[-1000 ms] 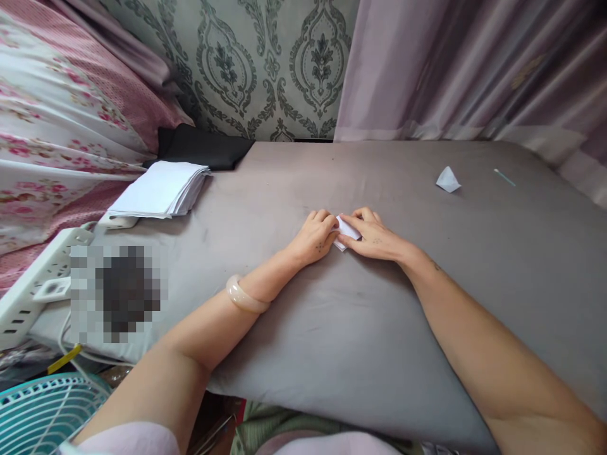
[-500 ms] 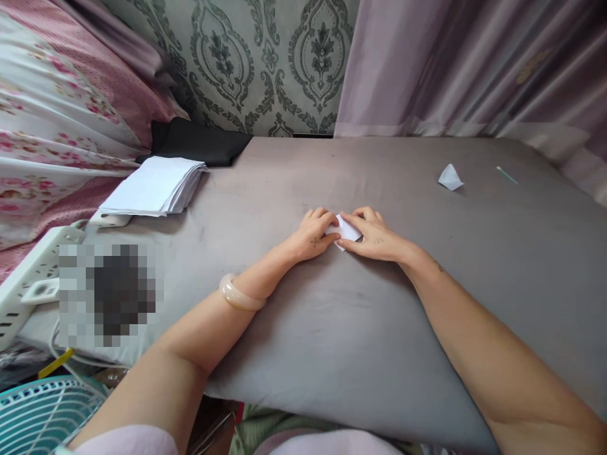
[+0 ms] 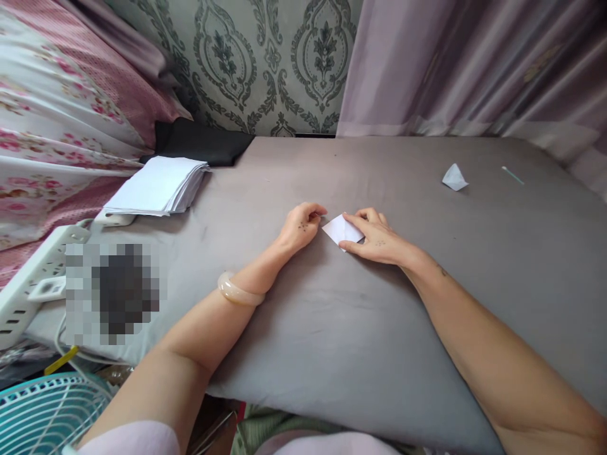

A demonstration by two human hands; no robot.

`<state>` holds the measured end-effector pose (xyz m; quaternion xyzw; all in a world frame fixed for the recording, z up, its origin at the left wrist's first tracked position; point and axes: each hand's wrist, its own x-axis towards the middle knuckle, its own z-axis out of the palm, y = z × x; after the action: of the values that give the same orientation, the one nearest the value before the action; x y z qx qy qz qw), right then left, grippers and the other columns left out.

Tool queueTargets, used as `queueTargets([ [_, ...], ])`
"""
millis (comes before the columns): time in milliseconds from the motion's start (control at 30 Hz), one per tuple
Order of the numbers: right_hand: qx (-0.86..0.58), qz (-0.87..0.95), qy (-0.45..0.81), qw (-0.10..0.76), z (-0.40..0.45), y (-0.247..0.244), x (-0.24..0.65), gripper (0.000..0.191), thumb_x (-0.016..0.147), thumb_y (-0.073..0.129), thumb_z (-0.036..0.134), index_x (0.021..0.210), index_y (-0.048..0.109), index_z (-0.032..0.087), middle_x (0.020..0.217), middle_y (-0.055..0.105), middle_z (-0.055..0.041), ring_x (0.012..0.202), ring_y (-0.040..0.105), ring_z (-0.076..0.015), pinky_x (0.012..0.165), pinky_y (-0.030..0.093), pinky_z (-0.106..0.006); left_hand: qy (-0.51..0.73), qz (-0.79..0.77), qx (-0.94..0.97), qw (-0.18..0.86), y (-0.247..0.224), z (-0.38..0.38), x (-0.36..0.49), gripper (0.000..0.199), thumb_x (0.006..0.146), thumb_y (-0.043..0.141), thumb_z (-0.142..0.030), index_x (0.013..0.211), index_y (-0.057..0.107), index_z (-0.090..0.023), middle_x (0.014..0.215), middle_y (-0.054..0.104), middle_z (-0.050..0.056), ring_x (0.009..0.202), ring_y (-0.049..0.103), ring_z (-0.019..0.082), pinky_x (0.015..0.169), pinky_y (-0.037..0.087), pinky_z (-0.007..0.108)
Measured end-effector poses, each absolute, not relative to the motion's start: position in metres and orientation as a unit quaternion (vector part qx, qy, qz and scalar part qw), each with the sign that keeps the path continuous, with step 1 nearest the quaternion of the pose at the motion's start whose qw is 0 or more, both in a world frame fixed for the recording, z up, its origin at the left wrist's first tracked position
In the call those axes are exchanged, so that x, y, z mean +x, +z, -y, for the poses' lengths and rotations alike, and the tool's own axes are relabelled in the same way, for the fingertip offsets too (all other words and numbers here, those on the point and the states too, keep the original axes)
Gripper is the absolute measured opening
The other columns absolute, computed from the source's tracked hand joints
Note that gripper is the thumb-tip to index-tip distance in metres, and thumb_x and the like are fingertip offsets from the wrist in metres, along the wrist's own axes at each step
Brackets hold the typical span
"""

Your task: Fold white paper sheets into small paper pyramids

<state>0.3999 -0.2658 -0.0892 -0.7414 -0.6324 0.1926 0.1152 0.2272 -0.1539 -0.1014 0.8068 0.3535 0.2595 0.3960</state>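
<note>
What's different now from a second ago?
The left hand has let go of the paper and moved a little left. The right hand still holds it. The stack and folded piece stayed put.

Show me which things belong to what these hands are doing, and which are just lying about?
Belongs:
- folded white paper, held by the right hand; left hand beside it
- likely, being paper too: paper stack, small folded piece

Seemingly just about:
- black item
- thin stick
- power strip
- fan
</note>
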Motion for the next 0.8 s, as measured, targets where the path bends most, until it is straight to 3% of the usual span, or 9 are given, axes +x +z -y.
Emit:
queueTargets([
  [133, -0.742, 0.632, 0.189, 0.119, 0.266, -0.091, 0.399, 0.07, 0.078, 0.057, 0.054, 0.141, 0.044, 0.028, 0.133, 0.041, -0.0116, 0.123, 0.039, -0.0349, 0.105, 0.035, -0.049, 0.302, -0.307, 0.819, 0.379, -0.1, 0.16, 0.234, 0.021, 0.085, 0.049, -0.012, 0.095, 0.067, -0.016, 0.099, 0.067, 0.006, 0.09, 0.061, 0.014, 0.086, 0.046, 0.026],
  [300, -0.721, 0.65, 0.183, 0.157, 0.265, -0.095, 0.405, 0.06, 0.077, 0.059, 0.054, 0.132, 0.053, 0.031, 0.127, 0.046, -0.0102, 0.123, 0.041, -0.0328, 0.104, 0.036, -0.047, 0.206, -0.17, 0.905, 0.331, -0.104, 0.166, 0.244, 0.018, 0.088, 0.052, -0.017, 0.092, 0.07, -0.016, 0.1, 0.065, 0.008, 0.089, 0.06, 0.016, 0.085, 0.046, 0.028],
  [500, -0.681, 0.643, 0.248, 0.249, 0.27, -0.086, 0.417, 0.04, 0.091, 0.04, 0.036, 0.12, 0.064, 0.022, 0.124, 0.057, -0.0098, 0.105, 0.057, -0.0212, 0.096, 0.045, -0.037, 0.205, -0.133, 0.922, 0.299, -0.109, 0.161, 0.243, 0.019, 0.089, 0.054, -0.019, 0.092, 0.072, -0.015, 0.1, 0.065, 0.01, 0.091, 0.06, 0.016, 0.087, 0.046, 0.028],
  [600, -0.659, 0.691, 0.178, 0.236, 0.281, -0.086, 0.412, 0.038, 0.092, 0.038, 0.031, 0.113, 0.068, 0.02, 0.124, 0.058, -0.0102, 0.115, 0.053, -0.0234, 0.102, 0.04, -0.04, 0.209, -0.126, 0.93, 0.275, -0.111, 0.161, 0.242, 0.019, 0.089, 0.055, -0.02, 0.094, 0.073, -0.015, 0.101, 0.064, 0.01, 0.092, 0.06, 0.017, 0.088, 0.046, 0.03],
  [800, -0.654, 0.722, 0.095, 0.205, 0.307, -0.095, 0.393, 0.044, 0.097, 0.031, 0.034, 0.126, 0.06, 0.019, 0.131, 0.057, -0.0109, 0.122, 0.05, -0.0246, 0.107, 0.038, -0.043, 0.203, -0.123, 0.949, 0.207, -0.115, 0.164, 0.239, 0.023, 0.092, 0.052, -0.023, 0.102, 0.072, -0.019, 0.12, 0.063, 0.011, 0.106, 0.056, 0.021, 0.098, 0.041, 0.037],
])
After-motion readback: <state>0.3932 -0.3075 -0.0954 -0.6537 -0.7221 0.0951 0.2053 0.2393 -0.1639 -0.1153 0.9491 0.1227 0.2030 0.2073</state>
